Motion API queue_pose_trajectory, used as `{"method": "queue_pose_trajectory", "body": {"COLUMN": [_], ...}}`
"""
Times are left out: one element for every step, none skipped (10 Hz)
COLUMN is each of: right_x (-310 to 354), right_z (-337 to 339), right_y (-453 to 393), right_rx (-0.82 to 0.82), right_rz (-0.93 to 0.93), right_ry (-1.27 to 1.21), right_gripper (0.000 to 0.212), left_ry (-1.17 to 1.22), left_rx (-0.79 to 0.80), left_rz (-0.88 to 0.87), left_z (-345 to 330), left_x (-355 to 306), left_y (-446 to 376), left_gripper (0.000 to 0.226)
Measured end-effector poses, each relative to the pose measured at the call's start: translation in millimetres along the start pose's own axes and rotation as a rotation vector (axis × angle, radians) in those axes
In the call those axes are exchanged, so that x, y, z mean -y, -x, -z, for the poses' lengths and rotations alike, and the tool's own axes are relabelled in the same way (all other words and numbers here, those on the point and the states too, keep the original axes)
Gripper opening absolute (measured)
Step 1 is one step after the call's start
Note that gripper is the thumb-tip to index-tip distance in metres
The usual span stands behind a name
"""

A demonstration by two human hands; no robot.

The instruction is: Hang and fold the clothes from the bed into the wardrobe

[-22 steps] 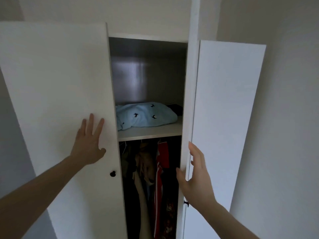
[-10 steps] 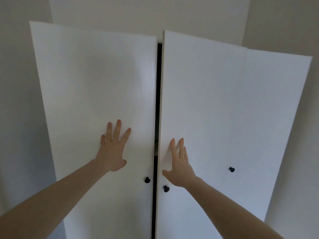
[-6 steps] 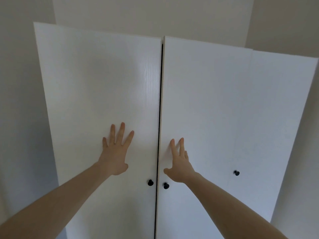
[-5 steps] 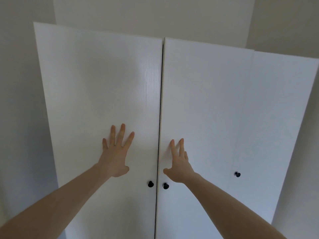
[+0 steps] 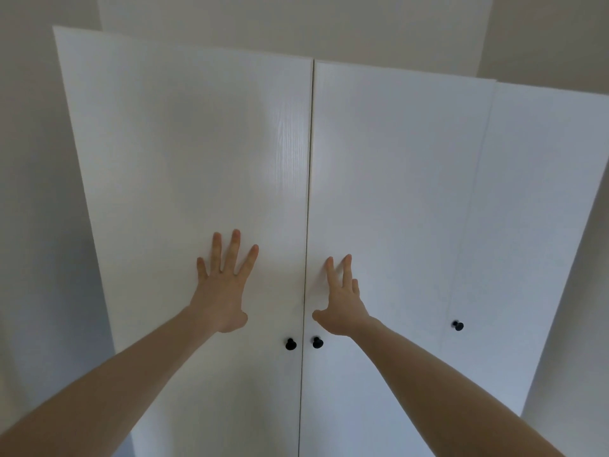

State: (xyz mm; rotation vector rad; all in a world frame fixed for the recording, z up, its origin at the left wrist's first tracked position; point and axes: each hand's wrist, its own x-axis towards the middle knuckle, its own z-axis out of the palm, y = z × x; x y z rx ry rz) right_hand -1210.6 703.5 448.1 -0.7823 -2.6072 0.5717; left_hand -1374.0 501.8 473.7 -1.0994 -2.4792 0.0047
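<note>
The white wardrobe fills the view, and its doors are closed; only a thin dark line runs between the left door and the middle door. No clothes are visible, and no brand, label or writing can be read on any surface.

At about 9 o'clock from the centre seam, the left hand lies flat on the left door, with fingers straight and spread, holding nothing. A black knob sits at about 5 o'clock from this hand, just beside the seam.

On the other side of the seam is a second black knob. The right hand is at 1 o'clock from it; its fingers are straight and touch the middle door, thumb pointing to the seam.

Far to the right, a third black knob is on the right door.
</note>
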Motion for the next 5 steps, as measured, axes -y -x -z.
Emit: {"method": "queue_pose_trajectory", "body": {"right_x": [0, -2, 2, 3, -5], "right_z": [0, 1, 19, 35, 36], "right_y": [-3, -3, 3, 20, 57], "right_rx": [-0.002, 0.018, 0.101, 0.049, -0.084], "right_rz": [-0.006, 0.003, -0.012, 0.008, -0.004], "right_ry": [-0.004, -0.048, -0.152, -0.378, -0.625], "right_gripper": [0.119, 0.120, 0.117, 0.102, 0.088], "left_ry": [-0.020, -0.027, -0.052, 0.022, 0.289], "left_rx": [-0.002, -0.004, 0.017, 0.000, -0.065], "left_rz": [0.008, 0.030, 0.042, 0.011, -0.078], "left_z": [0, -5, 6, 23, 10], "left_x": [1, -2, -5, -11, -32], "left_y": [-3, -1, 1, 15, 65], "left_gripper": [0.138, 0.141, 0.139, 0.126, 0.111]}}
